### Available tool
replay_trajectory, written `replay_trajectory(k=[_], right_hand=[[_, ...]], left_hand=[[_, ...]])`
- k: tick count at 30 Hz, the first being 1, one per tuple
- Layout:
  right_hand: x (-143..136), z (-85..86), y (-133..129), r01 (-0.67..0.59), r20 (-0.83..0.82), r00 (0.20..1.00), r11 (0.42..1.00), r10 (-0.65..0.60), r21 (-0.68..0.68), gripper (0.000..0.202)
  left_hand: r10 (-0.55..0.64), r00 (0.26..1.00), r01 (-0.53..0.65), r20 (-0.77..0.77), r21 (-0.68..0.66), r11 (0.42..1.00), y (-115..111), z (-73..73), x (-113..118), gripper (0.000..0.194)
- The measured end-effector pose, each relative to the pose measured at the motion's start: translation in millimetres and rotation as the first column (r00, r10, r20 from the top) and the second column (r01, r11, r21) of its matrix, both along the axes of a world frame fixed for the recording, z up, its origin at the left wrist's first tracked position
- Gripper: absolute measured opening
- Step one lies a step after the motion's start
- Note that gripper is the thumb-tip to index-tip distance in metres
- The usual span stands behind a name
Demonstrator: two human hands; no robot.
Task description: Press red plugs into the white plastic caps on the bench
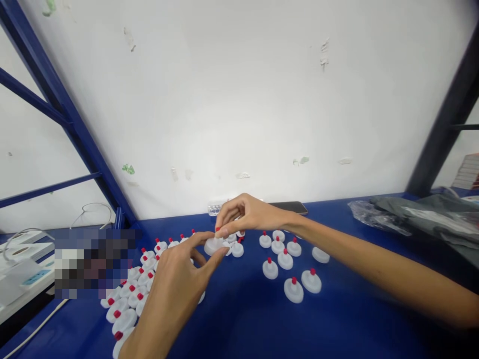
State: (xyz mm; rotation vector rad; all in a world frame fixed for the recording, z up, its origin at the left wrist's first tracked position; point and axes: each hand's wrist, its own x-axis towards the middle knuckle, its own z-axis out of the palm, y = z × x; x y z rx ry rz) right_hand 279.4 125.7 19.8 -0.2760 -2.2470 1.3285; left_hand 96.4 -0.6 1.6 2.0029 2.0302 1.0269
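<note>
- Nearest on my feed, L side: a packed batch of L lids (pixel 123 323) on the blue bench (pixel 243 324), most showing red tips. I'd judge these done; can't get an exact count, as my L arm hides some.
- Near R: a looser set of R lids (pixel 294 294), most w/ red tips too. Prob. also fitted, but can't tell if they're waiting or finished.
- One bare lid (pixel 321 255), back R of that set by my R forearm, shows no tip; I'd guess it's left to do.
- Mid: L grip (pixel 177 267) has the held lid (pixel 213 247) btwn thumb & fingers, lifted in front of the back lids.
- R grip (pixel 254 212) pinches the held tip (pixel 218 230) right at the top of the held lid. Can't tell if it's fully seated; this pc looks part-done.
- Just behind: back lids (pixel 237 250), partly hidden by my hands, some red showing, so remaining qty is unclear.
- Far: dark phone (pixel 294 206), no brand visible; grey bag (pixel 430 214) far R, no text legible.
- Wall (pixel 239 99): tape scraps only, no writing I can read.
</note>
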Motion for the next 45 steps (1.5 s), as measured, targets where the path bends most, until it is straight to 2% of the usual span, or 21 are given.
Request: replay_trajectory(k=[3,7,9,12,15,19,23,25,29,32,35,39,42,45], right_hand=[[-3,-6.1,4,-0.014,-0.034,0.999,0.998,0.012,-0.067,0.027],[-11,-16.8,8,-0.016,-0.102,0.995,0.981,-0.004,-0.191,0.026],[-14,-18.7,7,-0.025,-0.117,0.993,0.975,-0.001,-0.223,0.025],[-13,-15.0,2,-0.021,-0.069,0.998,0.98,0.008,-0.196,0.024],[-11,-8.4,-3,0.005,-0.014,1.0,0.99,-0.007,-0.142,0.026],[-11,-4.9,-8,0.008,-0.027,1.0,0.995,-0.011,-0.099,0.028],[-13,-5.3,-10,0.077,-0.057,0.995,0.997,-0.078,-0.024,0.021],[-13,-5.2,-10,0.062,-0.07,0.996,0.998,-0.064,-0.031,0.018],[-10,-3.8,-6,-0.012,-0.069,0.998,0.997,0.007,-0.07,0.018],[-1,-2.5,7,0.019,0.0,1.0,1.0,-0.019,0.0,0.022],[14,-6.1,28,0.073,0.182,0.978,0.985,-0.101,0.155,0.028],[32,-22.9,56,0.042,0.36,0.926,0.978,-0.115,0.203,0.032],[42,-36.5,70,0.041,0.425,0.896,0.976,-0.131,0.214,0.034],[48,-43.2,79,0.051,0.462,0.874,0.972,-0.154,0.227,0.037]], left_hand=[[-0.034,0.998,0.033,0.049,0.023,0.999,1,-1.0,1,0.042],[-0.072,0.983,0.063,0.172,0.056,0.996,1,-3.4,4,0.06],[-0.119,0.987,0.114,0.11,0.045,0.992,-1,-4.6,5,0.056],[-0.149,0.988,0.152,-0.048,0.068,0.986,-3,-5.8,6,0.041],[-0.129,0.989,0.136,-0.076,0.088,0.987,-4,-6.3,5,0.035],[-0.123,0.988,0.132,-0.095,0.093,0.987,-1,-7.6,2,0.04],[-0.093,0.991,0.102,-0.101,0.09,0.991,3,-10.7,-1,0.045],[-0.1,0.991,0.107,-0.092,0.079,0.991,4,-11.6,-1,0.047],[-0.165,0.985,0.163,0.052,0.038,0.986,2,-8.2,6,0.065],[-0.101,0.974,0.083,0.201,0.096,0.992,-3,-1.7,12,0.075],[-0.012,0.97,-0.024,0.245,0.145,0.989,-7,3.2,13,0.065],[-0.01,0.976,-0.028,0.216,0.174,0.984,-6,2.8,10,0.056],[-0.009,0.98,-0.028,0.198,0.185,0.982,-4,0.5,10,0.052],[-0.007,0.979,-0.034,0.206,0.194,0.98,-4,-0.6,11,0.049]])
